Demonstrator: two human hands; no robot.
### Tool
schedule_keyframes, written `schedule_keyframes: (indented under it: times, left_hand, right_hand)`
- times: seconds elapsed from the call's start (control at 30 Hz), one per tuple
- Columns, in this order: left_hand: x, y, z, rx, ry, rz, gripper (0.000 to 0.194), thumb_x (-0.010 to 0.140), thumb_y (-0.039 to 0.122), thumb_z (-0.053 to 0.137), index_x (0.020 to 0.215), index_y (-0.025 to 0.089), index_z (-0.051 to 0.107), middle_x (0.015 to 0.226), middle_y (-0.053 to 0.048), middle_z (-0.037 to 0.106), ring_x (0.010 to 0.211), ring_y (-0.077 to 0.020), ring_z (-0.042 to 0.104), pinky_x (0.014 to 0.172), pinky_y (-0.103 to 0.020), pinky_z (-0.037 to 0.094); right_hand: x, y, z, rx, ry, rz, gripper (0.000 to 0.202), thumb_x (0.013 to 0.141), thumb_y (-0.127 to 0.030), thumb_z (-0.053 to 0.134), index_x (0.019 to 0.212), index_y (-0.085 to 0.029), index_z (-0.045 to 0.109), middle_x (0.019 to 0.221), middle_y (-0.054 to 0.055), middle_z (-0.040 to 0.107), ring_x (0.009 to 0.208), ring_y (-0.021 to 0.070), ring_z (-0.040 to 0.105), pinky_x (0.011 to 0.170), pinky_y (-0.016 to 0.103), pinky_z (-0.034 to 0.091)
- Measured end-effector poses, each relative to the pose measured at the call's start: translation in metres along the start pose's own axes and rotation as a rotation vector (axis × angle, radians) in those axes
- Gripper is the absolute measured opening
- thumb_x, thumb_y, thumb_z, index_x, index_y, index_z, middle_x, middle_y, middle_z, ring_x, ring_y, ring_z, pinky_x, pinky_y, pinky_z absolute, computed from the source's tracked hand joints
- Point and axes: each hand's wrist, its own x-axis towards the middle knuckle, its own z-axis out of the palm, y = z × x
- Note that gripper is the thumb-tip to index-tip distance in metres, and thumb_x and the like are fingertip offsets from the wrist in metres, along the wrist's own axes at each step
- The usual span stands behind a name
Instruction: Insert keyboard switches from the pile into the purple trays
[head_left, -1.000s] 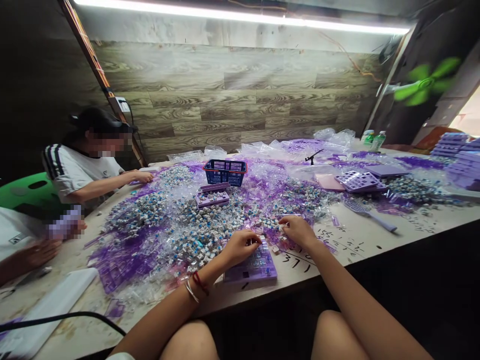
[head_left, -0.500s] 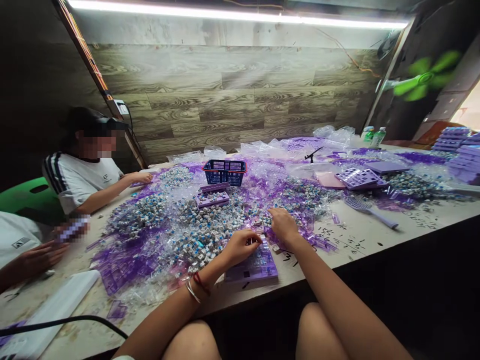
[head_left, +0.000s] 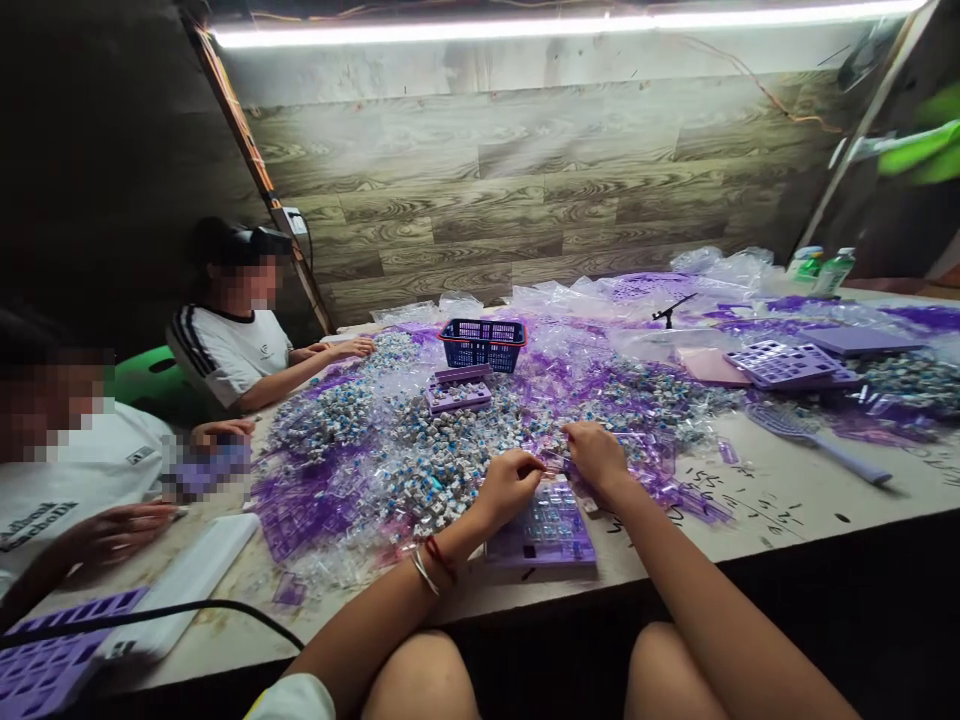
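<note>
A light purple keyboard-like panel (head_left: 559,550) lies at the table's front edge, with clear and pale small parts in its openings. Over its upper left part is my left hand (head_left: 510,490), thumb and fingertips closed together. My right hand (head_left: 598,458) is just beyond the panel's upper right corner, its fingers curled in a pinch. Anything held in either pinch is too small to make out. Left of my hands spreads a heap of small white-and-blue keyboard switches (head_left: 427,470). Purple clear plastic pieces (head_left: 667,475) lie right of my right hand.
A dark blue basket (head_left: 482,348) stands behind the heap, near a small purple case (head_left: 459,397). A purple brush (head_left: 825,445) and purple panels (head_left: 787,365) lie right. Two co-workers sit left; one holds a purple piece (head_left: 210,465). A black cable (head_left: 187,607) crosses the lower left.
My view has turned left, bringing the nearer co-worker and a purple panel at the lower left into sight. Both my hands stay close to the panel, still with fingers closed.
</note>
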Motion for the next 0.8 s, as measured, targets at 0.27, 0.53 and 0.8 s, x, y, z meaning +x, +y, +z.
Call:
schedule_keyframes:
  times: [0.27,0.53,0.8]
  left_hand:
    - [-0.001,0.002,-0.001,-0.005,0.036,-0.055,0.02,0.075,0.008,0.053,0.081,0.015,0.071,0.076,-0.002,0.067,0.071,-0.0139,0.059,0.067,-0.023,0.044]
    - [0.005,-0.008,-0.032,0.633,0.087,-0.125,0.033,0.075,0.001,0.046,0.096,0.016,0.065,0.113,-0.01,0.055,0.104,-0.0235,0.052,0.089,-0.035,0.043]
    - [0.013,-0.031,-0.053,0.684,0.009,-0.22,0.018,0.076,0.002,0.05,0.086,0.011,0.062,0.101,-0.012,0.056,0.086,-0.0199,0.057,0.081,-0.032,0.045]
  right_hand:
    - [-0.004,0.011,0.004,0.115,0.189,0.021,0.038,0.087,-0.007,0.038,0.114,-0.017,0.064,0.099,0.011,0.064,0.085,0.0211,0.062,0.073,0.029,0.045]
    - [-0.008,0.025,-0.005,0.362,0.37,-0.015,0.02,0.072,-0.016,0.05,0.083,-0.012,0.066,0.075,0.008,0.06,0.065,0.0191,0.057,0.068,0.031,0.047]
    - [-0.026,0.032,-0.036,0.605,0.295,0.072,0.014,0.065,-0.03,0.06,0.071,-0.018,0.058,0.063,0.003,0.062,0.061,0.0191,0.06,0.063,0.031,0.045]
